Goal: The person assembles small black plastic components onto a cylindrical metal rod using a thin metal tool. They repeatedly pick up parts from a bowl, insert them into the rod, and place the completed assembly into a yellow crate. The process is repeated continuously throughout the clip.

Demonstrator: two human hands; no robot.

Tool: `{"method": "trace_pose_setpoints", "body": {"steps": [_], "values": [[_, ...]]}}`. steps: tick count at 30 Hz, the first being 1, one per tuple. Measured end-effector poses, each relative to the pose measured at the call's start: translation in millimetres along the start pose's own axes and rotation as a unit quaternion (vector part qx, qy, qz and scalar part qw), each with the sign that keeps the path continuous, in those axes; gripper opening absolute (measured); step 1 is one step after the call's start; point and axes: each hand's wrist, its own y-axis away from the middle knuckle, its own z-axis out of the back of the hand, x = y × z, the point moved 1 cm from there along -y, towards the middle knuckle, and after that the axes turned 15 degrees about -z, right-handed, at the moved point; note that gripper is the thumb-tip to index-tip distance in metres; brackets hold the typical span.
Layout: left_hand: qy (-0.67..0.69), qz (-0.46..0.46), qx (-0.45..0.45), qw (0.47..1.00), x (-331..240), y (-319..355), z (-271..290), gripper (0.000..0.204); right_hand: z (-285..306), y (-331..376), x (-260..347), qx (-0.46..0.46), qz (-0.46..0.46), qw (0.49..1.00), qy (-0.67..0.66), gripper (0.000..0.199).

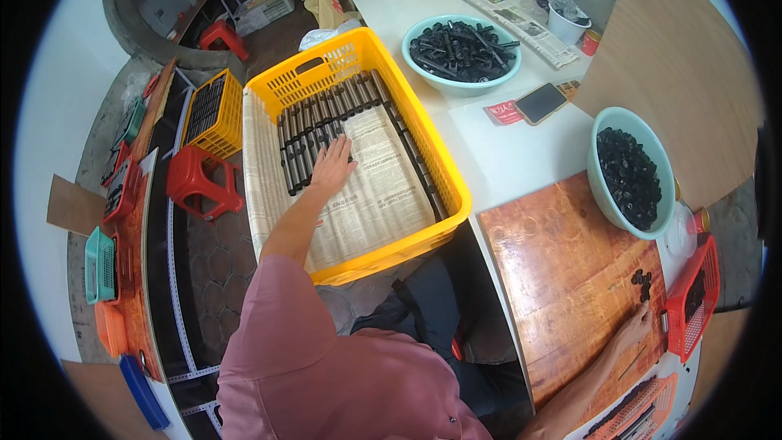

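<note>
left hand [330, 167] flat on black tubes [314, 134] in yellow crate [444, 187] (grip wide) | right hand [634, 327] grip unclear, near black caps [642, 282]

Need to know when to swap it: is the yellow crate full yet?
Not full. The yellow crate holds black tubes only at its far end; bare newspaper covers the rest.

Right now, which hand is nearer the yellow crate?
Left. The left hand is inside the yellow crate, on the black tubes; the right hand rests far off on the wooden board.

yellow plastic crate [444, 165], newspaper lining [383, 187], glossy wood board [562, 277]
</note>
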Motion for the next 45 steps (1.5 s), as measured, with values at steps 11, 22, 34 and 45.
{"method": "trace_pose_setpoints", "body": {"steps": [11, 22, 34, 45], "values": [[0.02, -0.004, -0.074, 0.997, -5.4, 16.0, -4.6, 0.064, 2.8, 1.7, 4.1, 0.023, -0.024, 0.999, -0.002, 0.047], [-0.011, 0.013, -0.09, 0.996, -0.5, 23.1, -5.3, 0.059, 1.2, 9.4, 14.0, 0.007, -0.015, 1.0, 0.001, 0.045], [-0.027, -0.007, -0.065, 0.998, 6.2, 15.2, -6.2, 0.055, 2.8, 5.6, 8.0, -0.003, -0.02, 1.0, 0.013, 0.048], [-0.065, -0.006, -0.048, 0.997, 3.9, 12.5, -1.7, 0.053, 0.8, 11.3, 14.0, -0.006, -0.002, 1.0, -0.011, 0.046]]}}
